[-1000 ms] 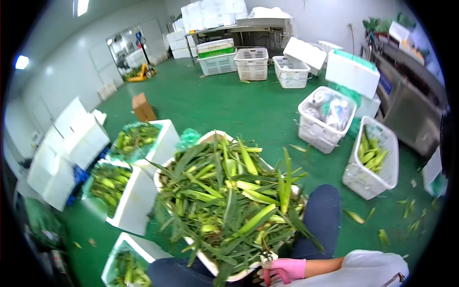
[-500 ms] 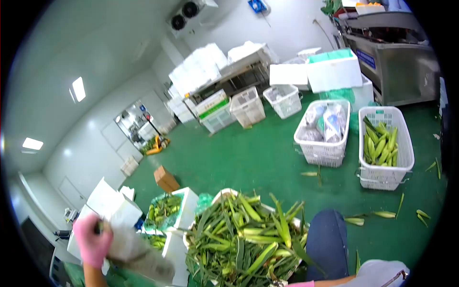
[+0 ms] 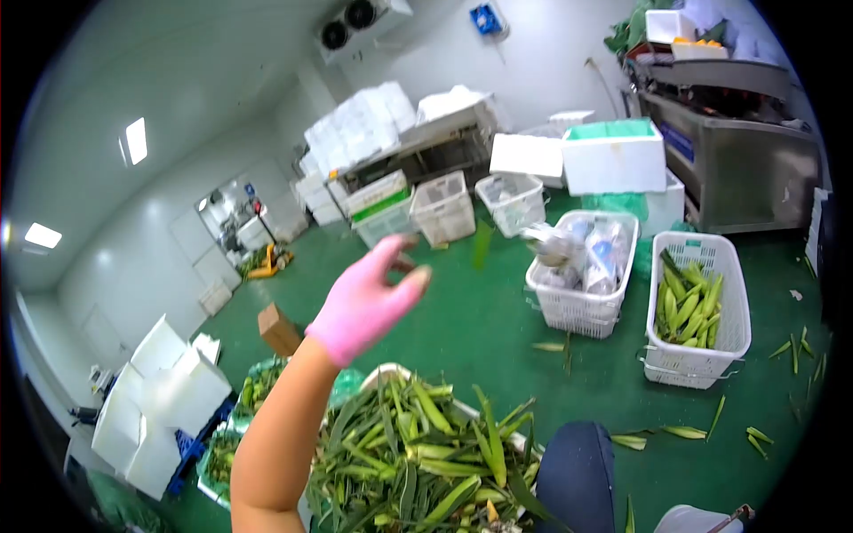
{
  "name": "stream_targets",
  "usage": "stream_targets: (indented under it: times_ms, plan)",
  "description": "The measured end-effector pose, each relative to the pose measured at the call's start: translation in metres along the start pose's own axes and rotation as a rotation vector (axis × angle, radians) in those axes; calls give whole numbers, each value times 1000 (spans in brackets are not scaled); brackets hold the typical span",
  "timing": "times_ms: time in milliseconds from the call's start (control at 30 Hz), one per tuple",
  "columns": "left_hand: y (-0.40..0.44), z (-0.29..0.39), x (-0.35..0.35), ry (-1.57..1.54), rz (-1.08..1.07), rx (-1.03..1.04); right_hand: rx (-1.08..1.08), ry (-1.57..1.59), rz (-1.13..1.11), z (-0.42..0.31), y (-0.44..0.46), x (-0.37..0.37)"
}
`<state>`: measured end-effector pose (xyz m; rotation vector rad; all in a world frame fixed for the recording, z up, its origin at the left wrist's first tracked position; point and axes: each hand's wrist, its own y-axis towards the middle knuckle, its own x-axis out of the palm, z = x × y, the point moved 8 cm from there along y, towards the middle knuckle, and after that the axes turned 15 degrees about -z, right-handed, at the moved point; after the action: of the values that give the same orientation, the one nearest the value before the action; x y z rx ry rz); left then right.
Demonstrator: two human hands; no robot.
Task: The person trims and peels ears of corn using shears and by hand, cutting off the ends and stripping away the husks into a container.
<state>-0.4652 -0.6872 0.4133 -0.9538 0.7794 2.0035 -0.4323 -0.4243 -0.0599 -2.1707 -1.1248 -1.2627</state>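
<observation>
My left hand (image 3: 369, 302), in a pink glove, is raised at the centre with its fingers apart and nothing in them. Beyond it, a blurred clear-and-grey bag (image 3: 553, 244) hangs in the air at the left rim of a white basket (image 3: 582, 311) holding clear bags. A blurred green piece (image 3: 482, 244) shows in the air nearer the hand. Below my forearm, a white container is heaped with green husks and leaves (image 3: 426, 453). My right hand is out of sight; only a pale sleeve shows at the bottom right.
A white basket (image 3: 697, 360) of green corn stands at the right, with loose husks (image 3: 684, 433) on the floor near it. Foam boxes (image 3: 164, 404) are at the left, beside a small carton (image 3: 278, 329). More crates and a steel machine (image 3: 755, 169) are at the back.
My left hand has swung from the lower left to the centre and opened. The blurred bag, formerly beside it, is now away from it over the basket. My right glove has left the view.
</observation>
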Motion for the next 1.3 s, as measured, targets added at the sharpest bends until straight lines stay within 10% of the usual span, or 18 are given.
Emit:
stream_targets:
  times_ms: [133,267,367,467,600,733,933,967,1300]
  plan:
    - [-172,-111,3,138,107,-437,-179,-349,23,-55,-20,18]
    - [-474,-263,9,-231,633,-877,-328,-1152,706,-186,-64,25]
    - [-648,-267,66,172,894,-1048,-336,-655,806,-234,-45,-21]
    - [-553,-211,116,-185,899,-1105,-132,-735,711,-260,30,-95]
    - [-419,-250,181,89,550,-817,374,-1164,738,-181,173,-149]
    - [-375,-319,291,93,474,-1211,360,-1979,614,-114,224,-67]
    - [-385,-396,383,180,517,-1308,168,-2021,630,-90,230,-145]
    - [-389,-423,412,187,123,-1562,421,-1947,679,-76,236,-180]
    - [-394,-363,335,48,817,-1227,257,-1914,687,-119,239,-111]
